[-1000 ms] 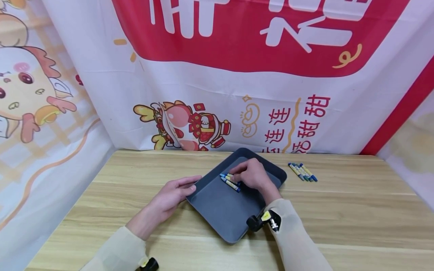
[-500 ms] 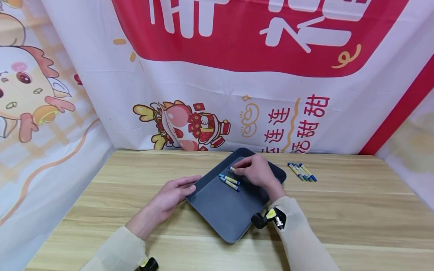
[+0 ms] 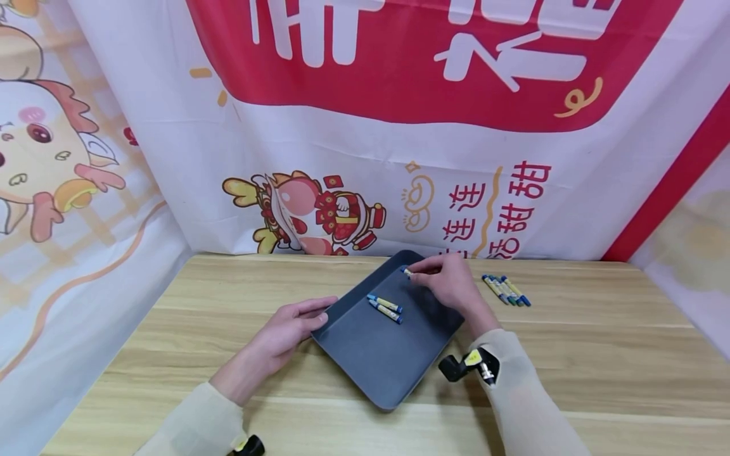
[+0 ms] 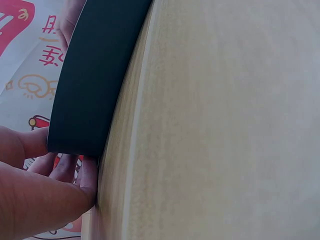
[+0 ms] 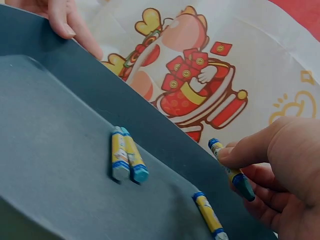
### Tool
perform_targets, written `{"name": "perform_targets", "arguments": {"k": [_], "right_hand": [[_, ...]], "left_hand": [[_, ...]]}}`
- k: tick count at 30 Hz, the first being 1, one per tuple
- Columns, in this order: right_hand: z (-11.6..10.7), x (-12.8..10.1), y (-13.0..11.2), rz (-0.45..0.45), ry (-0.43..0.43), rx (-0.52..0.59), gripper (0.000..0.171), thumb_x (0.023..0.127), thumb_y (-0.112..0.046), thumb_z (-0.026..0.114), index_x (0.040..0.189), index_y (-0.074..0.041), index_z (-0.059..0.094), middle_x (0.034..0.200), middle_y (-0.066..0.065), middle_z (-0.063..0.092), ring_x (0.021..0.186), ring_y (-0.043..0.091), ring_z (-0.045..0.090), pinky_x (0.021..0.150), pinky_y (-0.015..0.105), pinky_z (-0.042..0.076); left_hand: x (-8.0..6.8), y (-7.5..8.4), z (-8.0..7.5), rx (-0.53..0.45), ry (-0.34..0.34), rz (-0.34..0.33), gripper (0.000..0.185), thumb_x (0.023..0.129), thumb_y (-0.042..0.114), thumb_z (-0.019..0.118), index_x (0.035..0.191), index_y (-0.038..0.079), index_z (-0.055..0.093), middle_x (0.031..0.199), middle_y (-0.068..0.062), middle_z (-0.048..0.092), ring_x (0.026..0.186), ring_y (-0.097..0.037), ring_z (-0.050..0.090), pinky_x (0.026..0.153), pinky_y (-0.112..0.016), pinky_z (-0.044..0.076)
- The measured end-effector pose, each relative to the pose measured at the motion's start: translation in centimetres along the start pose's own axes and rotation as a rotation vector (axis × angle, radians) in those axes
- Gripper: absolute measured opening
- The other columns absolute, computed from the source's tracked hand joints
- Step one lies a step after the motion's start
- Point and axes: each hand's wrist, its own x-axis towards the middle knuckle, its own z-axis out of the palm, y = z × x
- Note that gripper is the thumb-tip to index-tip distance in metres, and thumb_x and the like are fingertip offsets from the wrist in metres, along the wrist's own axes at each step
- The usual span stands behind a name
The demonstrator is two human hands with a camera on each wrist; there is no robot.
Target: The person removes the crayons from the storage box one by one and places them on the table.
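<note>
A dark grey rectangular tray [image 3: 376,361] sits turned at an angle on the table. My left hand [image 3: 288,329] grips its left corner, thumb at the rim and fingers along the outside of the wall [image 4: 95,85]. Over the tray's far end, my right hand [image 3: 453,288] pinches a crayon [image 5: 231,172] with a dark teal tip between thumb and fingers. Below that hand, another yellow-wrapped crayon [image 5: 209,215] lies on the tray floor close to the wall. Two more crayons, one pale grey-blue [image 5: 120,155] and one light blue [image 5: 134,157], lie side by side nearer the left wall.
Several crayons [image 3: 504,290] lie in a row on the wooden table [image 3: 570,354], right of the tray. A printed cloth [image 3: 353,145] hangs right behind the table's back edge, close to the tray's far corner.
My right hand has moved from beside the paired crayons to the tray's far corner, away and to the right. The left hand and the tray have stayed in place.
</note>
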Motion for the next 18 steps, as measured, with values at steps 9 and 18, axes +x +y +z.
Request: {"name": "perform_targets", "arguments": {"k": [9, 18], "right_hand": [[-2.0, -0.1, 0.8, 0.004, 0.072, -0.008, 0.017, 0.098, -0.02, 0.078, 0.113, -0.015, 0.084, 0.117, 0.009, 0.08, 0.101, 0.024, 0.072, 0.082, 0.031, 0.056], [-4.3, -0.7, 2.2, 0.014, 0.124, -0.016, 0.019, 0.098, -0.018, 0.077, 0.116, -0.013, 0.084, 0.122, 0.012, 0.079, 0.108, 0.027, 0.07, 0.085, 0.029, 0.054]], "left_hand": [[0.2, 0.0, 0.0, -0.007, 0.002, -0.005, 0.043, 0.109, 0.01, 0.056, 0.152, 0.011, 0.059, 0.157, -0.014, 0.058, 0.139, -0.023, 0.06, 0.123, -0.045, 0.044], [-0.1, 0.0, 0.0, -0.009, -0.007, 0.009, 0.044, 0.109, 0.011, 0.056, 0.153, 0.009, 0.057, 0.158, -0.017, 0.056, 0.138, -0.023, 0.061, 0.124, -0.046, 0.044]]}}
